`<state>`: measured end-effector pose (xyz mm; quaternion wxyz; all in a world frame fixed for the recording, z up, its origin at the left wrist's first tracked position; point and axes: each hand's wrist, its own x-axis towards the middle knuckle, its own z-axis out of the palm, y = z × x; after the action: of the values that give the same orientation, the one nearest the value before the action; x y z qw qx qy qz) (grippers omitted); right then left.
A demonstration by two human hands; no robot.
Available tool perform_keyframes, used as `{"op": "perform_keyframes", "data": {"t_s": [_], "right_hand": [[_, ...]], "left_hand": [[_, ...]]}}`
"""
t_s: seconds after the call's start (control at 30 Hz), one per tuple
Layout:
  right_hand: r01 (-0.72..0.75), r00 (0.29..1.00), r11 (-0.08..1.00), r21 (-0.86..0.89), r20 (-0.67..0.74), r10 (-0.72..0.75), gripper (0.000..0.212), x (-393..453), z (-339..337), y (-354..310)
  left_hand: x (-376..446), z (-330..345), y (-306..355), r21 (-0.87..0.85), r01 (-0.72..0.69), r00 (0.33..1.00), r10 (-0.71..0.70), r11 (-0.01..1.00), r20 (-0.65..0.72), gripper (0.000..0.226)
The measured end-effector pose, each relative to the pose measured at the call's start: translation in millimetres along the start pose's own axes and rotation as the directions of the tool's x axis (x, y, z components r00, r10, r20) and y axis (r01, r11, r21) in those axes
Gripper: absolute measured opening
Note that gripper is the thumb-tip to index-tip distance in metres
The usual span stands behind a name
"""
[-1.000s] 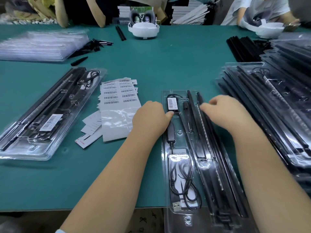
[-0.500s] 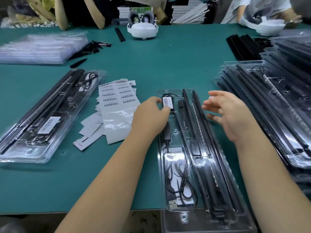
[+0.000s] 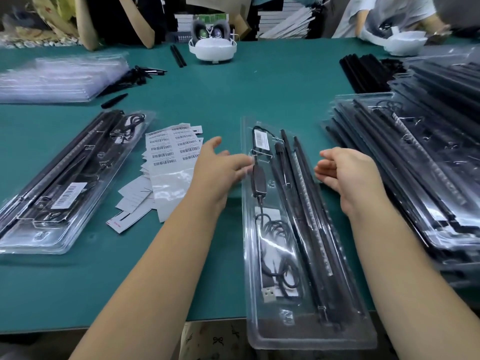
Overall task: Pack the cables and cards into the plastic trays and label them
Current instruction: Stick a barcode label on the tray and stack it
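A clear plastic tray (image 3: 250, 294) lies lengthwise before me on the green table, its near end over the table edge. It holds a coiled black USB cable (image 3: 279, 258), long black strips (image 3: 309, 216) and a small barcode label (image 3: 261, 139) near its far end. My left hand (image 3: 217, 168) hovers at the tray's left rim, fingers spread and blurred, holding nothing. My right hand (image 3: 346, 172) floats by the tray's right rim with loosely curled fingers, empty. A sheet of barcode labels (image 3: 171, 145) lies left of my left hand.
A packed, labelled tray (image 3: 31, 235) lies at the left. Stacked filled trays (image 3: 415, 162) rise at the right. Empty clear trays (image 3: 52, 79) sit far left, loose black strips (image 3: 363, 71) far right, white cards (image 3: 132, 198) beside the labels. Other people work across the table.
Both hands lifted off the tray and drew apart; the left left the label stuck at the tray's far end and moved left, the right pulled back to the right.
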<state>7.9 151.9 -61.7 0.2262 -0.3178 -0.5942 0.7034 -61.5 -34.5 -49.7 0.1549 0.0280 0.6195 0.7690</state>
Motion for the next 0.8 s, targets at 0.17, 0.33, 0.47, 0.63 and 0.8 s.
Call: {"op": "perform_keyframes", "data": {"t_s": [0.17, 0.33, 0.47, 0.63, 0.8], "right_hand": [[0.056, 0.998, 0.998, -0.03, -0.008, -0.056, 0.012, 0, 2, 3], [0.064, 0.998, 0.998, -0.027, 0.021, -0.064, 0.011, -1, 2, 4], [0.043, 0.991, 0.997, -0.07, 0.131, -0.034, 0.006, -5, 4, 6], [-0.112, 0.897, 0.993, -0.03, 0.427, 0.114, 0.021, -18, 8, 0], [-0.19, 0.69, 0.978, -0.083, 0.697, 0.193, 0.035, -22, 0, 3]], "left_hand": [[-5, -3, 2, 0.02, 0.174, 0.935, -0.171, 0.985, 0.311, 0.088], [-10, -1, -1, 0.079, 0.213, 0.859, -0.226, 0.974, 0.46, 0.081], [-3, -3, 0, -0.026, 0.188, 0.91, -0.164, 0.982, 0.381, 0.012], [7, -16, 13, -0.263, 0.081, 0.967, -0.011, 0.961, 0.255, 0.035], [9, -18, 10, -0.361, 0.039, 0.991, 0.01, 0.932, 0.133, 0.025]]}}
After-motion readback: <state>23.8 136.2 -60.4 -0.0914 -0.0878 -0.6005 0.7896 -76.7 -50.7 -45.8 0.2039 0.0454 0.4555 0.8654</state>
